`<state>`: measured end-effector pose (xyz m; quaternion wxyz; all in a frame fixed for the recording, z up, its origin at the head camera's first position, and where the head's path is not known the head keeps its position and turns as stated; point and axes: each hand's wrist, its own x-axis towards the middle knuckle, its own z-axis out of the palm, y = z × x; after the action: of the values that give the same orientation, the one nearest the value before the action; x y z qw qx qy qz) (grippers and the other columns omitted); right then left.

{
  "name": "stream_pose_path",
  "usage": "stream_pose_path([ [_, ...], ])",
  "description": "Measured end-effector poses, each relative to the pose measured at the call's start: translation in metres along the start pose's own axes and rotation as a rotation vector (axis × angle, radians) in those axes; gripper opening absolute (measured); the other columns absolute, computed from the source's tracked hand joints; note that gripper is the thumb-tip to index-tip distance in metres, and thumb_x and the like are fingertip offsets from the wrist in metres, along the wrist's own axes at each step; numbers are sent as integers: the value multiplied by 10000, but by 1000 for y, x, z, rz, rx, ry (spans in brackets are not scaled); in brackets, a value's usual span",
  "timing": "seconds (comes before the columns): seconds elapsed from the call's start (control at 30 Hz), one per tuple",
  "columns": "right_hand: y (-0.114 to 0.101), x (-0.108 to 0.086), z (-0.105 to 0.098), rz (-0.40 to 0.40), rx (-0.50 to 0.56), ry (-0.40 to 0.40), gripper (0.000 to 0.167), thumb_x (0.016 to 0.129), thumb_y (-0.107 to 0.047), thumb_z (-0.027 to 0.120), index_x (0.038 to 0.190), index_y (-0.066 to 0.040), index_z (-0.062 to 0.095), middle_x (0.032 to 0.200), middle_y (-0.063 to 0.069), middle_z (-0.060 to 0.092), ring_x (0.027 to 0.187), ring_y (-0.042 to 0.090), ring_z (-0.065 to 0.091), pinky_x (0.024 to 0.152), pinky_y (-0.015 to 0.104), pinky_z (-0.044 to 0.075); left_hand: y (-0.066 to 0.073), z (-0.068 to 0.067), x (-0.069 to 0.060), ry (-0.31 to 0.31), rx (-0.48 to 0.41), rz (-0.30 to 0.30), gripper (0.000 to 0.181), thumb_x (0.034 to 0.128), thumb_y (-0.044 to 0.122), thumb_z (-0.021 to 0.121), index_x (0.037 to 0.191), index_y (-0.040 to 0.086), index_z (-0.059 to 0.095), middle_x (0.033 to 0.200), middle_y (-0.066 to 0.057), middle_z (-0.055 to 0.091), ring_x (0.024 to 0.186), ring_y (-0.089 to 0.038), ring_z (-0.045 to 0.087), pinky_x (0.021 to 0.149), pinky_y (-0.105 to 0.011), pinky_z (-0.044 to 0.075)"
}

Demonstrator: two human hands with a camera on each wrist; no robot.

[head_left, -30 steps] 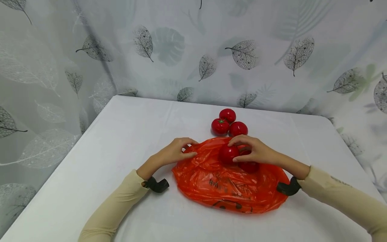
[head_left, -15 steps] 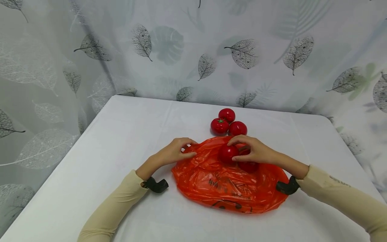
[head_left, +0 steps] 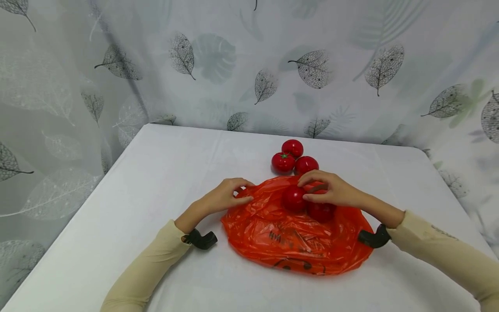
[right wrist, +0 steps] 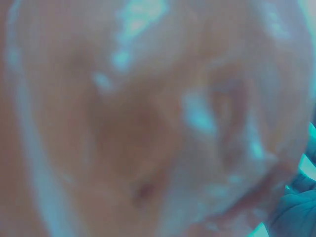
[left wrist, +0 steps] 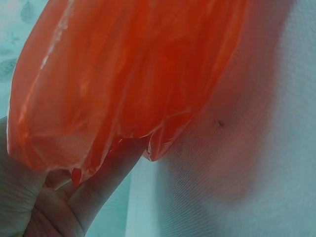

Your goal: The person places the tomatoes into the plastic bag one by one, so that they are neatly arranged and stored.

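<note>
As your right hand (head_left: 333, 189) backs slightly rightward, fingers apart beside the left tomato (head_left: 293, 198), that tomato stays put, so likely released. Your left hand (head_left: 226, 197) has its fingers pinching the red bag (head_left: 269, 223) mid-desk (head_left: 183, 160); the bag's mouth holds that tomato plus a neighbour (head_left: 322, 213), with three loose tomatoes (head_left: 283, 163) toward the far edge.

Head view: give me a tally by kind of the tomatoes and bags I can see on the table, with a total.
Red plastic bag: 1
Tomatoes in sight: 5 (3 beyond the bag, 2 within its outline)
Total: 6
</note>
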<state>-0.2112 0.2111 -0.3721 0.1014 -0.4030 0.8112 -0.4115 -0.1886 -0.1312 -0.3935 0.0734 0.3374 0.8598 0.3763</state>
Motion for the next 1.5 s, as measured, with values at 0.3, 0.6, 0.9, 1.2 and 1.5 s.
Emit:
stream_pose_path([
  [0.3, -6, 2, -12, -22, 23, 93, 260, 861, 38, 686, 1117, 2, 654, 1133, 143, 635, 1062, 42, 579, 842, 241, 541, 0, 1, -3, 4, -2, -6, 323, 910, 145, 687, 1204, 18, 646, 1102, -95, 674, 897, -180, 594, 753, -203, 519],
  [0.6, -6, 5, -21, -4, -20, 228, 228, 859, 60, 678, 1076, -11, 673, 1128, 171, 623, 1016, 11, 563, 812, 187, 530, -1, 0, -2, 11, 6, -2, 320, 908, 146, 690, 1199, 20, 648, 1096, -93, 675, 897, -181, 598, 748, -200, 519],
  [0.9, 8, 11, -27, 69, -46, 276, 219, 867, 30, 684, 1085, 16, 666, 1176, 203, 589, 1047, -5, 518, 798, 158, 516, 0, -1, -2, 5, 0, 1, 332, 906, 150, 693, 1208, 22, 646, 1108, -95, 676, 901, -185, 599, 751, -200, 522],
  [1.2, 21, 17, -30, 122, -60, 324, 307, 855, 35, 701, 1153, 42, 627, 1231, 200, 561, 1051, -13, 478, 788, 107, 484, 1, -3, 0, 2, 1, 9, 324, 905, 149, 697, 1199, 22, 651, 1099, -90, 678, 908, -196, 607, 751, -203, 527],
  [1.5, 34, 18, -26, 221, -76, 294, 423, 870, -47, 714, 1266, 1, 571, 1314, 181, 495, 1168, 264, 455, 907, 513, 494, -1, -2, -1, -3, -8, 12, 316, 911, 155, 690, 1197, 25, 651, 1088, -81, 674, 882, -165, 590, 736, -201, 522],
])
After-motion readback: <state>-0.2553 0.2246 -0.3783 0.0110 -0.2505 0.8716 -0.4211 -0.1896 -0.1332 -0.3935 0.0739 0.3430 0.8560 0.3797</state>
